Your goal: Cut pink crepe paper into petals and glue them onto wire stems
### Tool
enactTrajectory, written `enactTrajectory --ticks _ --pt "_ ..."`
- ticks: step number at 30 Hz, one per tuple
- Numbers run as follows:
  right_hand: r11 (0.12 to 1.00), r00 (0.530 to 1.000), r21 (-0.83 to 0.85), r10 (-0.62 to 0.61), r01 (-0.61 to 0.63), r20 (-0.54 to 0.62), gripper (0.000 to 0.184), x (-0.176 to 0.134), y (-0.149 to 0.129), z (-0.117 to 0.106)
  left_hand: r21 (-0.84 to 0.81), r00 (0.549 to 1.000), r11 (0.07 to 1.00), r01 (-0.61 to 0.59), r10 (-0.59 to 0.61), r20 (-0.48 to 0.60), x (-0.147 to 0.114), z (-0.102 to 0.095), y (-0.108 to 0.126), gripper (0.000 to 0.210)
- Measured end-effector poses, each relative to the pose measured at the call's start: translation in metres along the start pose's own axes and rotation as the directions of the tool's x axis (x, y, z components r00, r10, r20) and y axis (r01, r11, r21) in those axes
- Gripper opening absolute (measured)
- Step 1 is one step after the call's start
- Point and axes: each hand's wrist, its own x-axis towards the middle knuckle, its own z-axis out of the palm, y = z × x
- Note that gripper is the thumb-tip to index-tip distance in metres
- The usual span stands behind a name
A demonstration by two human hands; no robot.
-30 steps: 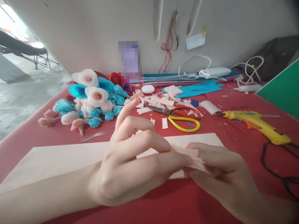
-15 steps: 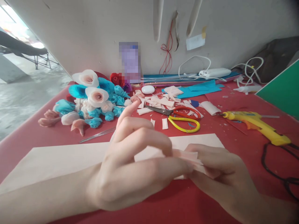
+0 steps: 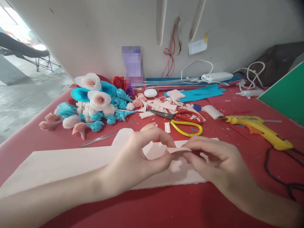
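Head view: left hand (image 3: 140, 155) and right hand (image 3: 218, 161) pinch opposite ends of layered paper (image 3: 177, 149) above a pale sheet (image 3: 71, 161) on the red table (image 3: 166, 209). An uneven grip could let its layers slide apart; squeezing too hard could crease them.

Red table (image 3: 152, 212). Paper flowers (image 3: 101, 100), white, pink, blue and red, heaped at left. Thin wires (image 3: 104, 137) lie near the flowers. Scissors (image 3: 170, 116), one handle red, one yellow. Yellow glue gun (image 3: 264, 129); black cable (image 3: 265, 160) lies near it. White power strip (image 3: 217, 77), by the grey wall (image 3: 95, 31). Red string (image 3: 169, 51), tied in a bow, and taped note (image 3: 198, 47) hang there. Dark chair (image 3: 19, 46), far left. Green board (image 3: 287, 95), right edge.
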Motion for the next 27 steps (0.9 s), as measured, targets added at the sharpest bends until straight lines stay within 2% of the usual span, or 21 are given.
enactTrajectory --ticks 2,4,6,8,11,14,15,18,23,27 --pt "0.997 0.996 0.007 0.081 -0.081 -0.022 0.010 0.002 0.003 -0.001 -0.071 0.995 0.993 0.093 -0.091 0.037 0.001 0.003 -0.002 0.009" --pt "0.981 0.983 0.060 0.185 -0.184 0.000 0.009 0.003 0.007 -0.001 -0.070 0.993 0.991 0.116 -0.113 0.039 0.002 0.005 -0.004 0.010" --pt "0.963 0.971 0.120 0.238 -0.241 0.038 0.010 0.004 0.012 -0.001 -0.017 0.993 0.993 0.118 -0.118 0.027 0.003 0.006 -0.007 0.009" --pt "0.966 0.973 0.116 0.227 -0.230 0.034 0.010 0.007 0.016 0.000 0.062 0.993 0.991 0.115 -0.117 0.028 0.005 0.006 -0.010 0.010" --pt "0.992 0.989 -0.015 0.128 -0.129 -0.075 0.011 0.012 0.021 -0.002 0.286 0.994 0.957 0.051 -0.076 0.077 0.006 0.003 -0.017 0.016" --pt "0.988 0.992 -0.145 0.036 -0.053 -0.121 0.011 0.017 0.026 -0.004 0.554 0.986 0.828 -0.083 -0.015 0.169 0.007 -0.002 -0.026 0.016" --pt "0.984 0.993 -0.171 0.028 -0.048 -0.116 0.011 0.018 0.028 -0.005 0.609 0.979 0.787 -0.099 -0.032 0.201 0.007 -0.004 -0.029 0.015" --pt "0.972 0.997 -0.232 0.029 -0.046 -0.076 0.014 0.024 0.030 -0.006 0.666 0.963 0.741 -0.086 -0.109 0.246 0.009 -0.008 -0.037 0.015" --pt "0.924 1.000 -0.382 0.005 0.006 0.028 0.017 0.044 0.026 -0.010 0.559 0.956 0.825 -0.081 -0.094 0.277 0.012 -0.008 -0.041 0.025" --pt "0.891 0.970 -0.449 0.043 0.072 0.241 0.017 0.064 0.023 -0.013 0.584 0.973 0.804 -0.109 -0.035 0.230 0.012 -0.006 -0.041 0.019"
